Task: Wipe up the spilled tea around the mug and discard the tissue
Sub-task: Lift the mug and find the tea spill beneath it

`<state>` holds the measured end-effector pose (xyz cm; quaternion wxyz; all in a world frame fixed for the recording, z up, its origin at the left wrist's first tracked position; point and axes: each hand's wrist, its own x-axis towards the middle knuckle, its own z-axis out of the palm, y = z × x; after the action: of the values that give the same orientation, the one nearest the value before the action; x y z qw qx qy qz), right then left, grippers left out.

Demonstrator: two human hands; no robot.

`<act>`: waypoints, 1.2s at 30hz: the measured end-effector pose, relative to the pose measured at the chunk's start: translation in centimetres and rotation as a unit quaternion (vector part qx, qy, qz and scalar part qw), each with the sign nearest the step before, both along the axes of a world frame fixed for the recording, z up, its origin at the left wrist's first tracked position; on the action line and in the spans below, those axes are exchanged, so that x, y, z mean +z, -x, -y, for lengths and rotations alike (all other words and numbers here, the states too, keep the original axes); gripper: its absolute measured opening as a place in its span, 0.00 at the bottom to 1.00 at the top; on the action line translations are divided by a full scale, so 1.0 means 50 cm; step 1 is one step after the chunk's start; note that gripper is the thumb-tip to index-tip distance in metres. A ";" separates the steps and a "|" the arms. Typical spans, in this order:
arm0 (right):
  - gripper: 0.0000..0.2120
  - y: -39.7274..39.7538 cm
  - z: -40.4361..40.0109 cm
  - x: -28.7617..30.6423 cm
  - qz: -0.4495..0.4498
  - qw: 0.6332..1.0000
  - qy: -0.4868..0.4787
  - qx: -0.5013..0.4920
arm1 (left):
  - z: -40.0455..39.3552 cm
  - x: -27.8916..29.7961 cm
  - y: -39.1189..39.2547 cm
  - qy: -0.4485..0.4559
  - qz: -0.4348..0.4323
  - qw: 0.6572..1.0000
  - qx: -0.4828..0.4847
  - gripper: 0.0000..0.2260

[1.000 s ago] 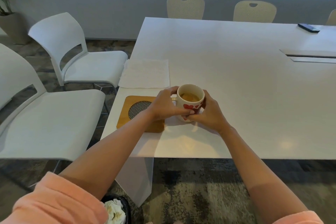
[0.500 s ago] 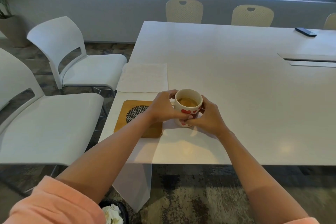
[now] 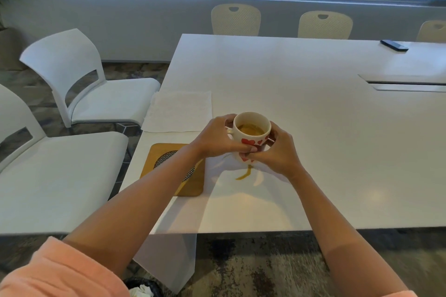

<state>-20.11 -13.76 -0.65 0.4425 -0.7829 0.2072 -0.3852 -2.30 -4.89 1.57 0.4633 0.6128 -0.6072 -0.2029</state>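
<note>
A white mug (image 3: 251, 136) with red hearts holds tea and is raised a little off the white table (image 3: 313, 116). My left hand (image 3: 213, 137) wraps its handle side and my right hand (image 3: 275, 154) grips the other side. A brown curved streak of spilled tea (image 3: 246, 173) lies on the table just below the mug. A flat white tissue (image 3: 179, 111) rests near the table's left edge, behind the mug. A black bin (image 3: 144, 288) with crumpled tissue sits on the floor at the bottom edge.
A wooden coaster (image 3: 178, 169) with a mesh centre lies left of the mug, partly under my left forearm. Two white chairs (image 3: 79, 84) stand to the left. A dark phone (image 3: 393, 45) lies far back right, near a cable slot (image 3: 407, 84).
Both hands have lifted the mug slightly, and a streak of tea now shows on the table under it.
</note>
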 end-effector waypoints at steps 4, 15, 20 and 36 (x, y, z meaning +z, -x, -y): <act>0.38 0.006 0.036 0.001 -0.002 1.000 -0.001 -0.016 | 0.035 -0.004 0.006 -0.003 -0.011 1.000 0.009 0.31; 0.39 0.004 0.152 -0.018 -0.008 0.997 -0.023 -0.073 | 0.144 -0.038 0.013 -0.012 -0.022 0.998 0.058 0.25; 0.39 -0.001 0.194 -0.029 -0.016 0.996 -0.023 -0.079 | 0.182 -0.053 0.012 -0.013 -0.034 0.997 0.067 0.27; 0.39 0.003 0.220 -0.053 -0.030 0.996 -0.029 -0.079 | 0.211 -0.079 0.014 -0.024 -0.051 0.996 0.066 0.29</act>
<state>-20.23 -24.76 -3.29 0.4268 -0.7622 0.2920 -0.3895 -2.98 -15.42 -2.36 0.4913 0.6513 -0.5359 -0.2174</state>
